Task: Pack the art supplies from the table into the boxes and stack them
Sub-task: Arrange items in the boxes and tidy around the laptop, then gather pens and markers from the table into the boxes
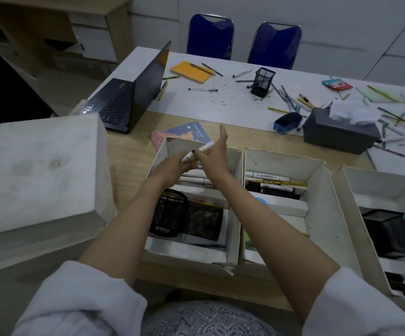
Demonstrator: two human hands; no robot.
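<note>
We see both hands raised over the open white cardboard box [162, 151] that sits in front of the person on the tan wooden table [133, 156]. The left hand [174, 166] curls its fingers around the lower end of a white marker with a dark tip [198, 151], which lies tilted, its far end pointing up and to the right. The right hand [214, 155] meets the same marker near its middle; its thumb stands straight up and its fingers pass behind the marker, so we cannot tell whether they grip it. Beneath the hands, the box holds a row of white markers [194, 177] and two black mesh pen cups [187, 215] lying on their sides. Just beside it on the right stands a second open white box [317, 185] with markers and pens laid across its far end, and a third open box [342, 204] further right holds another black mesh cup. A closed white box [39, 170] sits to the left. Further back, loose pens and pencils [291, 100] lie scattered on the white table surface, near an upright black mesh cup [262, 81], an orange notebook [191, 71] and an open black laptop [133, 95].
</note>
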